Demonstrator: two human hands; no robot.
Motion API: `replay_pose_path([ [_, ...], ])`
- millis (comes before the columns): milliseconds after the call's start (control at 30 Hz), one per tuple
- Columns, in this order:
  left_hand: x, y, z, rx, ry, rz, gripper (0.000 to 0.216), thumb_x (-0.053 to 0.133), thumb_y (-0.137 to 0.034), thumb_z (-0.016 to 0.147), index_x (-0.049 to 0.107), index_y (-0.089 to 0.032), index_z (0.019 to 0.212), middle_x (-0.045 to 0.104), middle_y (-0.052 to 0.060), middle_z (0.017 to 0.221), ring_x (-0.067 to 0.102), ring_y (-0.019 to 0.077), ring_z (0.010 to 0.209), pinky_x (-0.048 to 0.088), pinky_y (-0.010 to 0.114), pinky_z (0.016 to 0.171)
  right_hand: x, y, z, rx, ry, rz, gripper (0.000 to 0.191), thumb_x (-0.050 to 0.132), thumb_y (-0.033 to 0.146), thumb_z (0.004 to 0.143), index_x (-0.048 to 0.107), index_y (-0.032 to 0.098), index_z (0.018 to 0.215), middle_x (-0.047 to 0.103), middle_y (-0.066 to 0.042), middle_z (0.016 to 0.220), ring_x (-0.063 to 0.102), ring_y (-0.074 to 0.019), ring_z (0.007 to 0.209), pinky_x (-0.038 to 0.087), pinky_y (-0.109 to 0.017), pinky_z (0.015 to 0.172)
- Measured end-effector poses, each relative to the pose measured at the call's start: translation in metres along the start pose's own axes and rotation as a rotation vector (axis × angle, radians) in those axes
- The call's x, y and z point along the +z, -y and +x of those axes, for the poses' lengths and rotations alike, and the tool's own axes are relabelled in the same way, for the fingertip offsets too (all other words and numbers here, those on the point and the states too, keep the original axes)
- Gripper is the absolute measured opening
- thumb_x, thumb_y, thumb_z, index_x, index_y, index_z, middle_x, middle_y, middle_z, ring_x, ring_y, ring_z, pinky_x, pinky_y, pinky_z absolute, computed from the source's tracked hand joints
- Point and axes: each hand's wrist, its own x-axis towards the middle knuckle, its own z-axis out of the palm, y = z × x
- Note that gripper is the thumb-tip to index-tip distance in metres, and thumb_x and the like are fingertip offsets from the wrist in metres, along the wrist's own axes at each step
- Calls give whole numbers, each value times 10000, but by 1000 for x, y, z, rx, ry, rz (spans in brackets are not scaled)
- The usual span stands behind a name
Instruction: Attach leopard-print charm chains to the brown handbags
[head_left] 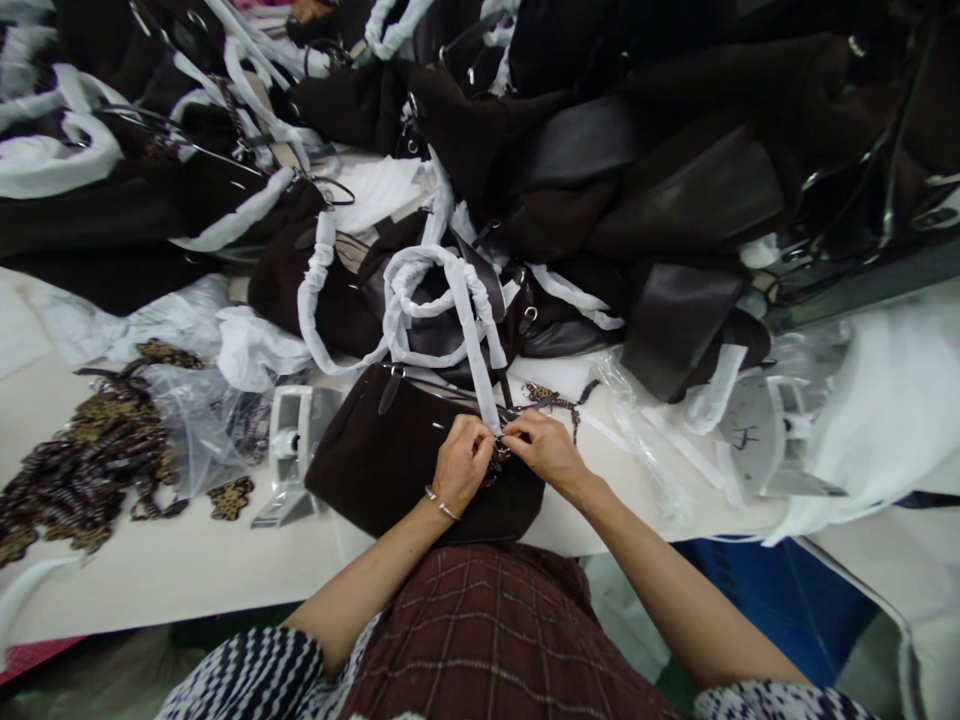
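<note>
A dark brown handbag (382, 450) lies on the table right in front of me. Both my hands meet over its upper right part, where a metal ring and a bit of leopard-patterned strap show. My left hand (461, 465) is closed in a pinch at the ring. Opposite it, my right hand (546, 450) also pinches, its fingertips almost touching the left ones. Between them ends a bag strap wrapped in white paper (480, 385), which loops away over the bags behind. The exact small part in each pinch is hidden by the fingers.
More dark bags (585, 170) are heaped across the back. At left lies a pile of leopard-patterned straps (82, 460) beside a clear plastic bag (191, 430). A grey tape dispenser (289, 450) stands left of the handbag, another grey holder (772, 430) at right, near white sheeting (892, 410).
</note>
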Motion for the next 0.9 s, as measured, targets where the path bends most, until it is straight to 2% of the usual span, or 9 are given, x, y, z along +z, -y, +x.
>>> replay_pose_path([
  [200, 3, 7, -2, -258, -54, -272, 139, 572, -227, 821, 577, -167, 696, 517, 6, 863, 514, 73, 603, 474, 183, 510, 2, -3, 1, 7, -13, 9, 76, 667, 168, 793, 724, 216, 778, 663, -19, 793, 618, -151, 759, 455, -260, 737],
  [433, 8, 7, -2, -263, -5, -333, 102, 624, -240, 773, 637, -168, 702, 553, 24, 921, 554, 80, 634, 509, 194, 545, 2, -3, 1, 14, 0, 8, 80, 651, 184, 805, 724, 211, 786, 664, -28, 800, 617, -154, 755, 459, -265, 735],
  [667, 6, 8, 14, -337, 114, -250, 111, 646, -217, 708, 622, -164, 613, 546, -16, 707, 526, 74, 526, 455, 182, 466, 1, -7, 5, 17, 38, 59, 133, 619, 194, 823, 746, 225, 848, 680, -29, 819, 627, -156, 784, 454, -267, 754],
  [833, 9, 15, 22, -547, 171, -454, 152, 683, -235, 669, 576, -151, 600, 569, -23, 581, 553, 95, 498, 480, 210, 477, 0, -8, 8, 213, 98, 213, 138, 619, 247, 800, 738, 199, 851, 713, -20, 821, 643, -157, 756, 458, -257, 697],
  [900, 9, 16, 22, -587, 189, -538, 171, 710, -236, 647, 574, -142, 602, 585, -18, 570, 567, 96, 499, 490, 213, 487, -1, -9, 9, 282, 131, 271, 167, 600, 284, 807, 732, 186, 831, 720, -16, 808, 644, -162, 754, 458, -255, 681],
])
